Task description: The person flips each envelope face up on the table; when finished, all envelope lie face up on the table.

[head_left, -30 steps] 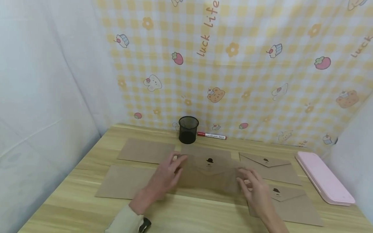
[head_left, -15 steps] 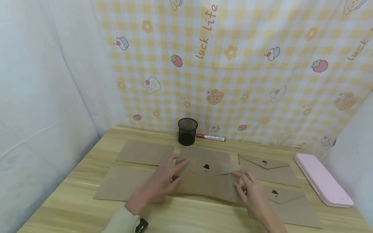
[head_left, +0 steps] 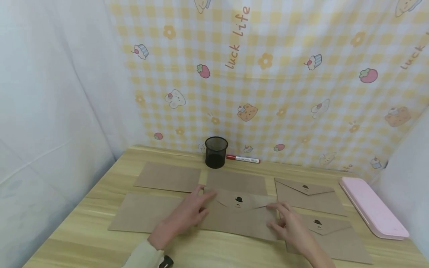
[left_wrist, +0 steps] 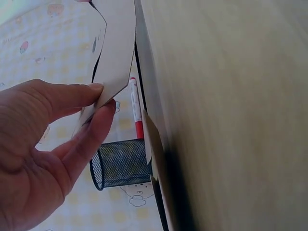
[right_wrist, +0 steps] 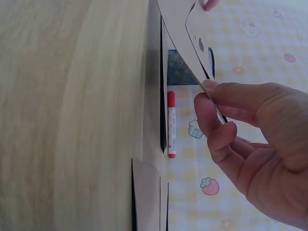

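A brown kraft paper envelope, with a pointed flap and a small black hat printed on it, is held between both hands. My left hand pinches its left edge between thumb and fingers. At the opposite edge, my right hand has thumb and fingertips on either side of the paper. Both wrist views show the envelope raised off the wooden table and slightly bowed. Behind it lies another brown envelope, partly covered by the held one.
Two plain-side-up envelopes lie at the left, and two flap-side-up envelopes at the right. A black mesh pen cup stands at the back beside a red-capped marker. A pink case sits far right.
The held envelope has come nearer the person, showing more of the envelope behind. Its flap, lifted at the right half a second ago, now lies flatter. Both hands keep hold of the sides.
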`<state>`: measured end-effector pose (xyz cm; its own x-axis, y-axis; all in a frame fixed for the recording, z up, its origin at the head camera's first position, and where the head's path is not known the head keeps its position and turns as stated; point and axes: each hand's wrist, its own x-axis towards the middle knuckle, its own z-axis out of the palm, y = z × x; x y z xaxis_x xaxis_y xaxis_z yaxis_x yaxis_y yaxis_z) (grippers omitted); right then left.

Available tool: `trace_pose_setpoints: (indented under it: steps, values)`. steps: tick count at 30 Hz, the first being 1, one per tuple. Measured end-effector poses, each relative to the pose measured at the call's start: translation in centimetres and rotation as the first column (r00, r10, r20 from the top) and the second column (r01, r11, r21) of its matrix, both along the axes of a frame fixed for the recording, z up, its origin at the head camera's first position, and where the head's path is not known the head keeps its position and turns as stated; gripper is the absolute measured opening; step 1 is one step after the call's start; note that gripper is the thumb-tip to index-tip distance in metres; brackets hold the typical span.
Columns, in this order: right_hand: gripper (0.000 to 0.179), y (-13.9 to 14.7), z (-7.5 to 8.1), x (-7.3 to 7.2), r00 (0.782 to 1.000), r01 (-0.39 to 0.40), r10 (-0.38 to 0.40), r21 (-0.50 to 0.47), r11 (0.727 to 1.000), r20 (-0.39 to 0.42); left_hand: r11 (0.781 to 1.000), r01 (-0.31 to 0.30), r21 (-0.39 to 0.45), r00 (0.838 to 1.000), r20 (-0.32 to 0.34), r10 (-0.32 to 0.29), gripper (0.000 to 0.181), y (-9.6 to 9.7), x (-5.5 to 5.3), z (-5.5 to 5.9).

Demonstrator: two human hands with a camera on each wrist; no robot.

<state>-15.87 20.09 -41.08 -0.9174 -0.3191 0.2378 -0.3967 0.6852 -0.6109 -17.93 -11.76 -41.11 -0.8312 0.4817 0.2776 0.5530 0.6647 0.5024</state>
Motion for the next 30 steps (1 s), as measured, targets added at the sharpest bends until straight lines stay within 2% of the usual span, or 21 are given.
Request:
trace_pose_setpoints:
  steps: [5,11,17,24,30]
  values:
    - [0.04,-0.1,0.1,0.0,0.997,-0.031,0.03,0.007,1.0,0.07,1.0,-0.006,-0.001,0.999,0.032,0.006,0.039,-0.1,0.1,-0.1]
    - [0.032,-0.3,-0.2,0.1,0.994,-0.025,0.018,0.073,0.997,0.106,0.997,0.023,-0.068,0.998,0.053,-0.019,0.037,-0.1,0.3,-0.3]
    - [0.024,-0.5,-0.5,0.4,0.994,0.0,-0.013,0.119,0.993,0.108,0.984,-0.029,-0.176,0.999,0.014,0.032,0.035,0.0,0.6,-0.6]
    - [0.03,-0.5,-0.8,0.3,0.997,-0.001,-0.009,0.122,0.993,0.079,0.973,-0.064,-0.223,0.998,0.002,0.066,0.033,0.4,0.6,-0.6]
    - [0.044,-0.7,-0.9,0.3,0.997,0.003,-0.018,0.199,0.98,0.076,0.967,-0.075,-0.244,0.997,0.012,0.08,0.03,0.5,0.7,-0.7]
